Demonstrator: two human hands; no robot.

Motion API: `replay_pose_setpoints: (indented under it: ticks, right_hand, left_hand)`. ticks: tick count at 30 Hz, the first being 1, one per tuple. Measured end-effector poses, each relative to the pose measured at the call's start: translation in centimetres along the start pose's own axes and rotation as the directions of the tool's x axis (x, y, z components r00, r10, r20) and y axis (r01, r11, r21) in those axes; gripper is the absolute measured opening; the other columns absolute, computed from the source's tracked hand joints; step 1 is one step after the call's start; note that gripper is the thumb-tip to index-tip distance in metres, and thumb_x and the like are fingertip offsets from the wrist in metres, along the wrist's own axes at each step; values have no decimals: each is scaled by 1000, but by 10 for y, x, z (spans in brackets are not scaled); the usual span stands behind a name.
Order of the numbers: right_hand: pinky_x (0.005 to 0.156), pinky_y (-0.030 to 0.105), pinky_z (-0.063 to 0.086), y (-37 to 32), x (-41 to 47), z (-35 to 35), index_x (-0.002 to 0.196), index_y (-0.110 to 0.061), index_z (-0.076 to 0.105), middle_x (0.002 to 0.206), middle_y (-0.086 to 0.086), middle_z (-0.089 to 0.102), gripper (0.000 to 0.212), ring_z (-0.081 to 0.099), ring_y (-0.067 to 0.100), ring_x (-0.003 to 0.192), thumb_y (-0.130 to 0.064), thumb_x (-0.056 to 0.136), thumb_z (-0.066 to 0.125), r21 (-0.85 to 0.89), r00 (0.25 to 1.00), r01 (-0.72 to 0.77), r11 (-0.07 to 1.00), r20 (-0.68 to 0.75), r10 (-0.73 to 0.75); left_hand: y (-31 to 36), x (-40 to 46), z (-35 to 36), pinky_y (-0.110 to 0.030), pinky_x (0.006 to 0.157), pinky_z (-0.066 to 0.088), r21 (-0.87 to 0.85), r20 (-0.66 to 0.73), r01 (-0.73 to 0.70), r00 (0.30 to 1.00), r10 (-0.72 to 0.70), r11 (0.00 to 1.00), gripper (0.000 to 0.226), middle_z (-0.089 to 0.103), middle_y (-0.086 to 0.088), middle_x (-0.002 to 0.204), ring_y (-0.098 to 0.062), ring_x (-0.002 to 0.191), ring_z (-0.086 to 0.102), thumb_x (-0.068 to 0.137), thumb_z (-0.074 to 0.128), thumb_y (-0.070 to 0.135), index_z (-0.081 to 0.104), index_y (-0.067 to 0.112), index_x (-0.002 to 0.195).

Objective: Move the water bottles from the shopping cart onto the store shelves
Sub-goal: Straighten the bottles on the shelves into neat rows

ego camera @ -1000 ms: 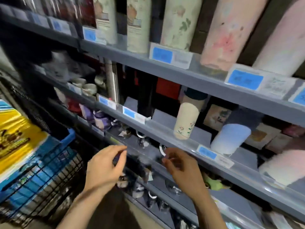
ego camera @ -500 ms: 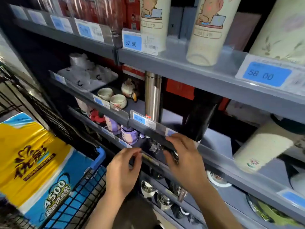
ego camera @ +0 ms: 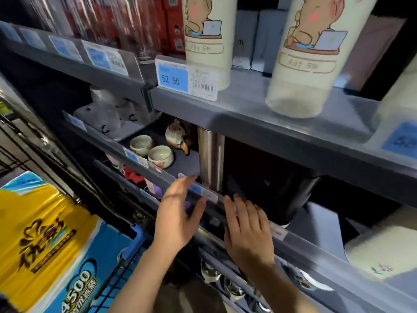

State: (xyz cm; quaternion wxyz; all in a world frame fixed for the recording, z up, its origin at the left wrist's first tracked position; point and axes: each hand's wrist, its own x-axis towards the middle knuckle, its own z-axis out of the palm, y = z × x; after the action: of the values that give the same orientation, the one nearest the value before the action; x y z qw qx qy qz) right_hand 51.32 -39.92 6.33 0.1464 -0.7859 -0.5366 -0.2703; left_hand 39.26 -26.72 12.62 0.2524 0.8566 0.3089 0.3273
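Shelves (ego camera: 259, 123) of grey metal carry cups beside shopping cart (ego camera: 137, 240)

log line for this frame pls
left hand: open, empty | right hand: open, at black bottle | steel bottle: upright on middle shelf

Left hand (ego camera: 178, 220): open, fingers straight, pointing to 1 o'clock, thumb apart. Right hand (ego camera: 248, 233): flat, back up, fingers straight toward 11 o'clock. Forearms bare.
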Motion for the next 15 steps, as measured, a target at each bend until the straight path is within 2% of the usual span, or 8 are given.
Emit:
replay_pose_setpoints:
  ticks: [2, 4, 6, 8, 10, 11, 13, 15]
  right_hand:
    - [104, 44, 28, -2, -2, 3, 144, -7, 34, 131, 15, 54, 63, 44, 31, 117, -30, 87, 44, -37, 1000, -5, 999, 8, 5]
    - [105, 43, 28, -3, -2, 5, 146, -8, 31, 132, 14, 50, 67, 44, 31, 118, -33, 87, 51, -81, 1000, -7, 997, 5, 8]
    - [105, 43, 30, -4, -2, 6, 144, -10, 37, 132, 12, 50, 72, 46, 30, 117, -38, 84, 64, -129, 999, -31, 991, -26, 28]
    - [102, 43, 33, -8, -1, 5, 140, -11, 42, 129, 11, 52, 75, 48, 29, 115, -40, 78, 72, -149, 996, -65, 987, -77, 54]
    - [99, 42, 37, -12, 5, 0, 136, -10, 46, 124, 12, 57, 73, 50, 30, 111, -39, 76, 75, -144, 993, -69, 987, -104, 55]
    - [96, 42, 38, -12, 7, -2, 134, -8, 47, 121, 14, 60, 71, 52, 31, 109, -36, 75, 76, -120, 992, -60, 991, -119, 46]
    - [91, 42, 39, -12, 9, -5, 132, -5, 48, 120, 17, 59, 67, 52, 35, 105, -28, 76, 77, -22, 988, -54, 998, -144, 51]
    - [92, 42, 36, -15, 11, -7, 131, -6, 47, 121, 15, 53, 67, 49, 34, 106, -26, 74, 76, -14, 990, -87, 996, -115, 85]
  left_hand:
    - [-2, 12, 6, 1, 95, 28, -82, -19, -44, 999, 43, 996, 52, 48, 13, 126, 13, 117, 41, 91, 61, 39, 51, 13, 135]
    - [-6, 24, 11, -2, 97, 29, -150, -51, -94, 995, 88, 984, 59, 49, 11, 129, 16, 120, 38, 89, 57, 46, 47, 14, 138]
    - [-13, 36, 17, -8, 102, 31, -191, -42, -126, 992, 120, 974, 64, 49, 4, 135, 5, 125, 40, 89, 56, 47, 44, 12, 141]
    - [-24, 42, 22, -28, 110, 35, -182, -24, -143, 990, 141, 973, 66, 49, -3, 140, -11, 130, 42, 89, 53, 50, 41, 13, 142]
    - [-39, 46, 24, -51, 109, 37, -101, -32, -192, 981, 190, 976, 64, 49, -9, 142, -26, 133, 42, 91, 50, 52, 43, 12, 142]
    - [-47, 47, 25, -56, 107, 36, -57, -36, -217, 976, 215, 974, 65, 49, -10, 142, -29, 134, 42, 92, 48, 53, 44, 11, 141]
    - [-60, 47, 23, -58, 107, 34, -66, -31, -215, 976, 213, 974, 69, 48, -10, 144, -28, 136, 39, 93, 44, 59, 45, 9, 140]
    - [-59, 48, 17, -56, 110, 33, -189, -19, -173, 985, 172, 967, 72, 44, -1, 144, -20, 135, 38, 90, 46, 61, 40, 15, 144]
